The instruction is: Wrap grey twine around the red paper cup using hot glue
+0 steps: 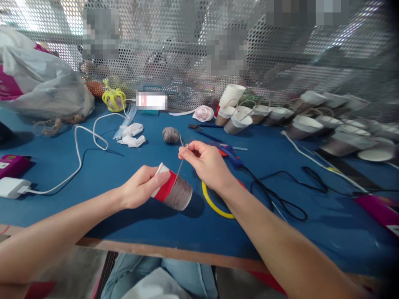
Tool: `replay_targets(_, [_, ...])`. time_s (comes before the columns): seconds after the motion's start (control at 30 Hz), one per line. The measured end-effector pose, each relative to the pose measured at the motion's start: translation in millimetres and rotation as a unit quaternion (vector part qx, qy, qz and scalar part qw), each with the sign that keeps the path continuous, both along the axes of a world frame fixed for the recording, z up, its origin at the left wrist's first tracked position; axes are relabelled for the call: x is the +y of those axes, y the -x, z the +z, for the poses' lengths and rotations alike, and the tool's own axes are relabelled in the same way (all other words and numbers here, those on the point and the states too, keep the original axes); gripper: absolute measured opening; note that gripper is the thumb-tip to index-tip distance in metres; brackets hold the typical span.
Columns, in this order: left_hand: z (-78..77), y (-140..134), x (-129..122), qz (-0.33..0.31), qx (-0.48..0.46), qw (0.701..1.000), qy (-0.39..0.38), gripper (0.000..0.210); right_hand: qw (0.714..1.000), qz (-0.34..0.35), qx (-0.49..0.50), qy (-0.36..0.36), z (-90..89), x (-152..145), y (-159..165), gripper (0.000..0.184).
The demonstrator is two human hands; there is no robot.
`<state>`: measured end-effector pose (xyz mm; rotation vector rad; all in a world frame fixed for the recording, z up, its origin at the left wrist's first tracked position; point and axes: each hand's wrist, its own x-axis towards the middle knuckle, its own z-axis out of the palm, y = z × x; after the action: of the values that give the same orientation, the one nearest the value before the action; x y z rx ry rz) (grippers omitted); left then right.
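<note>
Cup (166, 190), seemingly of thin red and white paper, lay tilted in the left hand (141, 187), its rim end toward that hand's wrist side and its base pointing away toward the space below the right hand (208, 164). The left hand was clamped near the rim, thumb across the red part and the other fingers mostly hidden behind; whether the base touched the desk (131, 230) beneath could not be told. Gray yarn wrap (178, 196) covered the base half, and from its edge a strand (179, 169) ran up to the right hand, whose thumb and forefinger were pinched together on it. The cup would probably be very light, with a smooth wall that could dent under a hard squeeze, so a gentle hold close to the stiffer rim looked best, clear of the wound part. The strand looked soft and limp, likely useful only when kept taut, and best taken between fingertips a little off the cup. Just beyond the right hand's fingertips sat the yarn ball (171, 135), probably light and apt to roll if tugged.
</note>
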<state>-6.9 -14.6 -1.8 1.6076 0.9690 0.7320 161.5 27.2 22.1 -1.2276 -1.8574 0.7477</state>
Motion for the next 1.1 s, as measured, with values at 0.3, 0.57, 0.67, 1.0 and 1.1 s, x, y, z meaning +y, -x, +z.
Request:
replay_targets(0.3, [-0.3, -0.1, -1.7, -0.016, -0.013, 0.999, -0.049, 0.04, 0.999, 0.023, -0.023, 0.026, -3.0, -0.1, 0.0, 0.025])
replay_targets(0.57, [2.2, 1.6, -2.4, -0.041, -0.023, 0.991, -0.122, 0.037, 0.997, 0.04, -0.033, 0.051, -4.6, -2.3, 2.8, 0.025])
replay_targets(0.67, [0.9, 2.3, -3.0, -0.047, -0.027, 0.986, -0.157, 0.036, 0.997, 0.044, -0.038, 0.055, -5.4, -3.3, 4.7, 0.025])
replay_targets(1.0, [-1.5, 2.9, -1.6, -0.049, -0.029, 0.971, -0.231, 0.034, 0.993, 0.073, -0.042, 0.082, -6.1, -5.7, 6.9, 0.024])
replay_targets(1.1, [-1.1, 3.7, -1.8, -0.055, -0.025, 0.971, -0.23, 0.034, 0.992, 0.078, -0.036, 0.096, -6.8, -5.9, 7.3, 0.025])
